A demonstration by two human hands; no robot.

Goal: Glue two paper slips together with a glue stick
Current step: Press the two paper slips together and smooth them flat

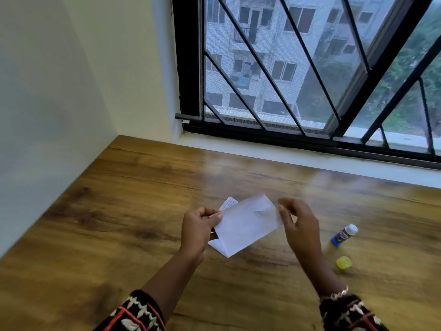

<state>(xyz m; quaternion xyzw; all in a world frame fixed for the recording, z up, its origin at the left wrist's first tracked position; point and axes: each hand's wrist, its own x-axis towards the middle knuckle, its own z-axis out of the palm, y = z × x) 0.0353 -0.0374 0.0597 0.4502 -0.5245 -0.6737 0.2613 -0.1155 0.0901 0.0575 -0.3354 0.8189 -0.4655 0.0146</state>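
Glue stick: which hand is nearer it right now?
Right. The right hand is just left of the glue stick; the left hand, farther left, pinches the paper slip.

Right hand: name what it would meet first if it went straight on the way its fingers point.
The white paper slip. The right hand aims its fingertips left at the slip's nearer end, while the left hand pinches the other end. Blur hides whether they already touch.

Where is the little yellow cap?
In the head view, the yellow cap lies on the wooden table at the right side, just nearer the person than the glue stick.
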